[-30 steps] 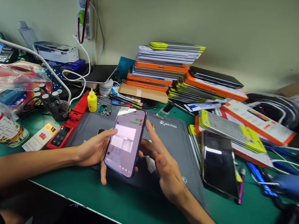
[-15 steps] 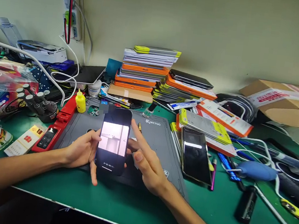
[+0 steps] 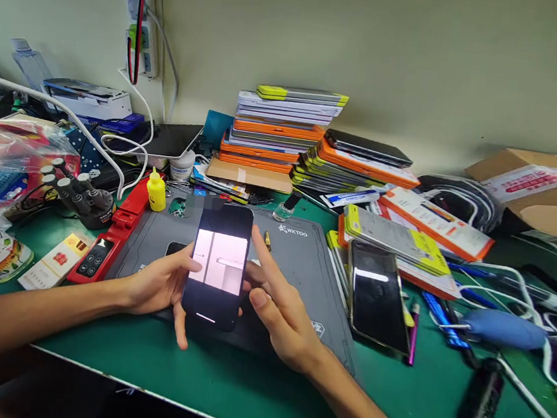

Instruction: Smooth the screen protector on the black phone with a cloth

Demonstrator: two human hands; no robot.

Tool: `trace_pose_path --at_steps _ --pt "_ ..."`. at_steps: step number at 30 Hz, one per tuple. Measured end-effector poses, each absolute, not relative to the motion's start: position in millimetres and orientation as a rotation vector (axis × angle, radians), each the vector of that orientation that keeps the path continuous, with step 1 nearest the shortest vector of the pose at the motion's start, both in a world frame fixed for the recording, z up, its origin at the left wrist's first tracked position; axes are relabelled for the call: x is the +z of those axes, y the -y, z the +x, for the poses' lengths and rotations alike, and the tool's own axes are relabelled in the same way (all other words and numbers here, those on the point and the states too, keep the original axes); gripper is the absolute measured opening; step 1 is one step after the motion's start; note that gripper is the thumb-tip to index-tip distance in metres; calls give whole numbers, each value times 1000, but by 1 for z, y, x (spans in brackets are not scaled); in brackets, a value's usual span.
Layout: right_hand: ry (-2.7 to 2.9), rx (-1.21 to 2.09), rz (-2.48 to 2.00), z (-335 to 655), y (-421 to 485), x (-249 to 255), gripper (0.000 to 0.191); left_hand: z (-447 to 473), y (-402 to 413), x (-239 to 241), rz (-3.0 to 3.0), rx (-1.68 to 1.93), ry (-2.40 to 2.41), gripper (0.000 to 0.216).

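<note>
A black smartphone is held upright and tilted back over the grey work mat. Its lit screen shows a pale pinkish picture between black bands. My left hand grips the phone's left side, thumb over the screen's edge and little finger sticking out below. At the right side is my right hand, its index finger along the phone's edge and other fingers partly hidden behind it; the thumb stands off the screen. Part of another dark phone shows on the mat behind my left hand.
Stacked flat boxes stand against the wall. Right of the mat lie a dark phone, a blue air blower and a black bottle. A red tool, yellow bottle and cigarette pack are left.
The picture on the phone's screen has changed to a different part of a pale scene. My left thumb reaches slightly further over the screen. The whole view has shifted a little.
</note>
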State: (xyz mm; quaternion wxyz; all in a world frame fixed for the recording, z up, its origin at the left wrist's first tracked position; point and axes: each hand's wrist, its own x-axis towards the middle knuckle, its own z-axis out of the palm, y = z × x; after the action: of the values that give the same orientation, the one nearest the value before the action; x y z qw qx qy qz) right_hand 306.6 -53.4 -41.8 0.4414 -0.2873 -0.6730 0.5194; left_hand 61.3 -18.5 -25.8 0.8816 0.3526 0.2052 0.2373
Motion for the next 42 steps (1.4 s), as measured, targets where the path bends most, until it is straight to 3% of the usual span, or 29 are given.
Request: trace_pose_path --at_steps 3,14,20,27,42 --pt "1686 1288 -736 307 54 -42 80 62 20 -23 781 500 -497 91" --pt "1777 1149 -794 308 53 -38 80 64 21 -21 786 500 -509 91" --pt "1798 1106 -806 309 53 -38 81 62 19 -29 699 522 -370 79" --pt "1803 1111 -790 310 53 -38 80 65 24 -18 788 509 -505 88" --pt "1833 1050 -830 309 55 -36 81 62 22 -26 779 514 -435 78"
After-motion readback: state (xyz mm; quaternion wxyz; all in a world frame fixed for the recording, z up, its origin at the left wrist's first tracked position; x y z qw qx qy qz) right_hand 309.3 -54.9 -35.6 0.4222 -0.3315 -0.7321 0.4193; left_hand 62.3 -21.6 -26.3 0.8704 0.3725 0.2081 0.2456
